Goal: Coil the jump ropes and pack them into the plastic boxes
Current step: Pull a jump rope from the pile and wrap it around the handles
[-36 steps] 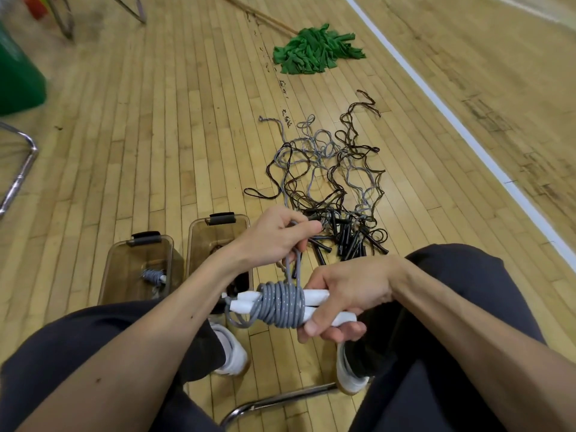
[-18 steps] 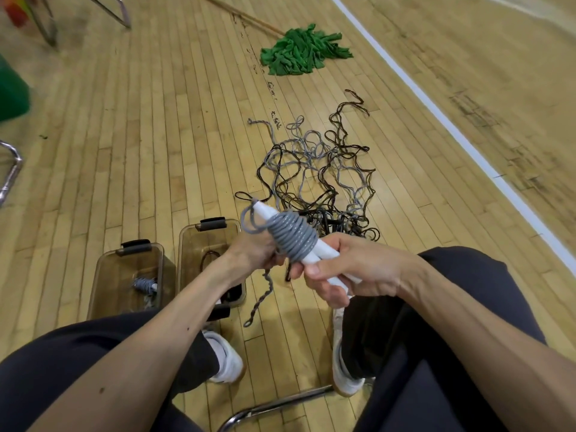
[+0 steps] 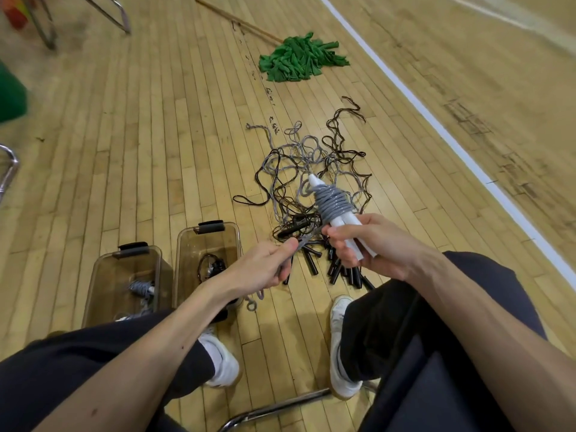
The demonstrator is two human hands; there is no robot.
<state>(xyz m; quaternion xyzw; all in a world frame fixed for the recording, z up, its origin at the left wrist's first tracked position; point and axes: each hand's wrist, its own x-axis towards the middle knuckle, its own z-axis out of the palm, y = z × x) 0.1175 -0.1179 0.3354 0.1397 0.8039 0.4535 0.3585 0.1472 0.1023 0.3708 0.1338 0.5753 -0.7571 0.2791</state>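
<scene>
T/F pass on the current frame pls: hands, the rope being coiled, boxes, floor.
1. The right hand holds the white handles, with the grey coil wound round them. True.
2. The left hand is empty. False: it pinches the rope tail that leads off the coil.
3. Nothing is packed yet. False: the left box holds a coiled grey rope, and the right box holds a black rope.
4. A tangle of loose ropes lies on the floor beyond the hands. True.
5. A green mop head lies on the floor past the tangle. True.
</scene>
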